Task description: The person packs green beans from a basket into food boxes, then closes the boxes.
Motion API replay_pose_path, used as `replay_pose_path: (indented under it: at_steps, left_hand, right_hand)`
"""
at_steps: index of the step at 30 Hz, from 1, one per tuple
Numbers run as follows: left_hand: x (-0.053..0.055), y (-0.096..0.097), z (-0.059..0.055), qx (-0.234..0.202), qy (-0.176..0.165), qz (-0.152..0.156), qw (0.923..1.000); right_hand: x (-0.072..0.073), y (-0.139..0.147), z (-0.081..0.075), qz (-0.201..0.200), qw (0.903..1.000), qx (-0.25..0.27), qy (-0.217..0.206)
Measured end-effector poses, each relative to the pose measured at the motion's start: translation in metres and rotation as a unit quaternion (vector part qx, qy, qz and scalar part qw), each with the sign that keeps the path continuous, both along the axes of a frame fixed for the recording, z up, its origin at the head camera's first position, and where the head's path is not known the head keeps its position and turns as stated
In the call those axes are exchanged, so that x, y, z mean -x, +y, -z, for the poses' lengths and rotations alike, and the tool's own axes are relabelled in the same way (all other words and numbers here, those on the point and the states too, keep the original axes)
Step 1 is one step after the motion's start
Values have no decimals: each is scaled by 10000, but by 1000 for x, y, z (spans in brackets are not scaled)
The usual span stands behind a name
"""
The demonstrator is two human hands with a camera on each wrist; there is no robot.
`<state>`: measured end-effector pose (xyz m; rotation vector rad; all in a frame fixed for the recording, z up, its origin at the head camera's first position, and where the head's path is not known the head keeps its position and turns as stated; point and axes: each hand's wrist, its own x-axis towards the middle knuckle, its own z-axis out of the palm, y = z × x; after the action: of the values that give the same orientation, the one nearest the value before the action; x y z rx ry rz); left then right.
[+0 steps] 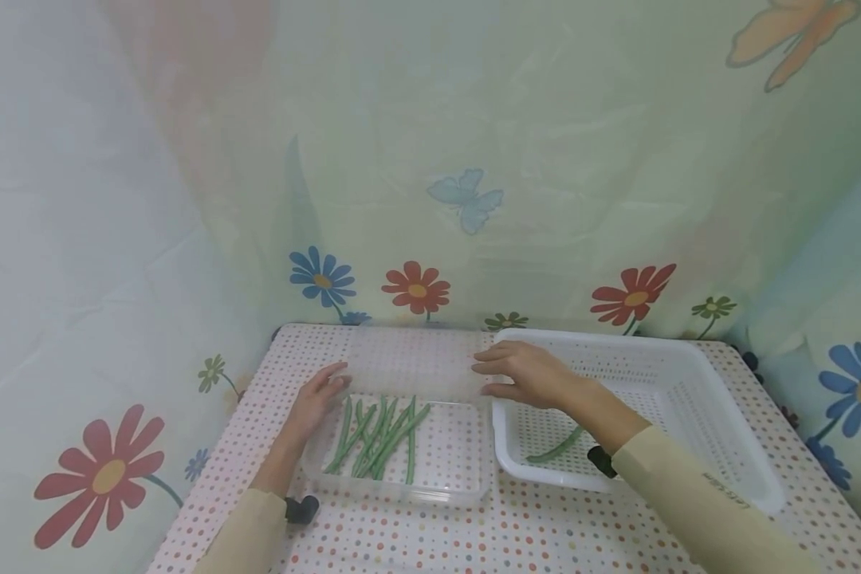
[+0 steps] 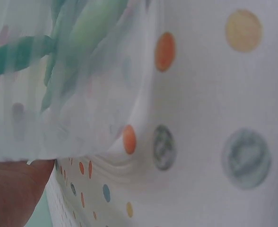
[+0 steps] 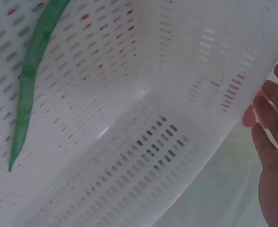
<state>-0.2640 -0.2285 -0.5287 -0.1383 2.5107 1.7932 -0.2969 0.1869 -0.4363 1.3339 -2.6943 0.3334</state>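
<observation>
A clear plastic box [image 1: 448,496] holds several green beans [image 1: 387,446]. Behind it stretches a translucent sheet like an opened lid [image 1: 416,359]. My left hand [image 1: 314,404] is at the box's back left corner, its fingers loosely bent toward the lid's left side; the left wrist view shows that hand [image 2: 16,189] beside the box wall [image 2: 96,127], fingertips hidden. Over the left rim of a white perforated basket [image 1: 732,422], my right hand [image 1: 524,373] extends its fingers toward the lid's right edge. The right wrist view shows this hand [image 3: 276,137] with spread fingers, holding nothing.
One green bean [image 3: 29,80] lies in the basket, partly under the right forearm in the head view. The dotted tablecloth [image 1: 473,542] covers the table. A flower-printed curtain [image 1: 545,263] hangs behind and at both sides.
</observation>
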Motion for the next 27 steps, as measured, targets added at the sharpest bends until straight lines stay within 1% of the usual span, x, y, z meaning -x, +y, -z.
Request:
replay_pose_path:
  at_steps: [4, 8, 11, 15, 19, 21, 27]
  left_hand:
    - [1, 0, 2, -17, -15, 9, 10000]
    - [1, 0, 1, -33, -27, 27, 10000]
    - [0, 0, 1, -41, -38, 15, 10000]
    - [0, -1, 1, -25, 1, 20, 10000]
    - [1, -2, 4, -14, 60, 38, 10000]
    - [1, -2, 5, -90, 35, 51, 9999]
    - [3, -1, 3, -180, 17, 87, 9998]
  right_hand:
    - [2, 10, 3, 133, 9998, 164, -45]
    - [4, 22, 6, 346, 9990, 267, -123]
    - [5, 31, 8, 550, 9979, 244, -248]
    - [5, 40, 12, 711, 9963, 253, -419]
    - [6, 49, 19, 756, 9954, 272, -524]
    - [6, 53, 21, 756, 9951, 269, -580]
    - [6, 66, 26, 680, 9949, 324, -664]
